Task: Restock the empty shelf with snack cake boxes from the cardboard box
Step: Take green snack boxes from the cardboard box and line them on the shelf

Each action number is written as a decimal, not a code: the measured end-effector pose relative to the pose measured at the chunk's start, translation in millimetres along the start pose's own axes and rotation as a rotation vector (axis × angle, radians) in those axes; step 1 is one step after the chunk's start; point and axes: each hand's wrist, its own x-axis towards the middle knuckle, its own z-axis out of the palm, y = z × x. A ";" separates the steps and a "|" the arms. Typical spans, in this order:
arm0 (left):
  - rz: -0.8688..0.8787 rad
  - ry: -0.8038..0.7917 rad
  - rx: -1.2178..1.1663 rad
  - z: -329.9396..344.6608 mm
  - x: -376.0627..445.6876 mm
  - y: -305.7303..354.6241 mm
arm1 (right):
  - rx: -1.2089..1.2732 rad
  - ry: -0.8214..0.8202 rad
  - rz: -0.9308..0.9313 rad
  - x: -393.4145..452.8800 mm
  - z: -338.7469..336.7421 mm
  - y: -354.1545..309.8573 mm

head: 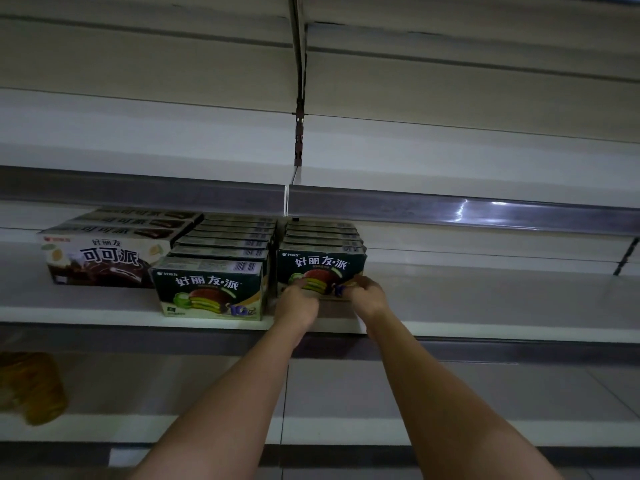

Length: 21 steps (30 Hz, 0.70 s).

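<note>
Both forearms reach up to the shelf (pixel 104 315); left hand (pixel 297 301) and right hand (pixel 367 295), fingers curled, press the front green box (pixel 320 268) of the right-hand row.

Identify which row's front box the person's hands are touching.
The right-hand green row's front box: both hands rest on its lower face. The middle green front box and brown box are untouched.

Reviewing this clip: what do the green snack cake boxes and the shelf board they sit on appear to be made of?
Green snack cake boxes: likely printed paperboard with a slight gloss, judging by the crisp folded edges, printed barcodes and faint sheen. Shelf board: looks like smooth painted metal or laminate in off-white; the dim light leaves it open. Its front strip is darker, material unclear.
</note>
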 end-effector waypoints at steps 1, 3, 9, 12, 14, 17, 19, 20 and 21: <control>0.032 0.050 0.011 -2.8 -3.3 -0.5 | 0.014 -0.005 0.001 -1.1 1.5 0.0; 0.111 0.174 0.024 -11.4 -10.2 -2.0 | 0.054 -0.023 0.012 -4.4 7.0 -1.8; 0.262 0.501 0.107 -51.5 -28.8 -15.4 | -0.029 0.063 -0.025 -11.7 36.5 2.8; 0.314 0.477 0.145 -66.5 -30.5 -28.5 | -0.122 0.031 -0.020 -20.7 57.7 6.4; 0.299 0.363 0.129 -71.2 -27.4 -31.1 | -0.173 0.017 -0.017 -28.1 68.0 5.8; 0.267 0.180 0.103 -73.3 -26.8 -25.5 | -0.178 0.040 -0.048 -37.4 74.8 0.8; 0.376 0.191 0.214 -71.2 -32.6 -24.6 | -0.228 0.080 -0.070 -39.2 75.0 -3.8; 0.453 0.247 0.252 -70.6 -36.0 -27.0 | -0.274 0.084 -0.076 -39.7 75.0 -5.7; 0.512 0.326 0.251 -71.6 -39.2 -29.2 | -0.325 0.069 -0.079 -39.7 76.6 -6.9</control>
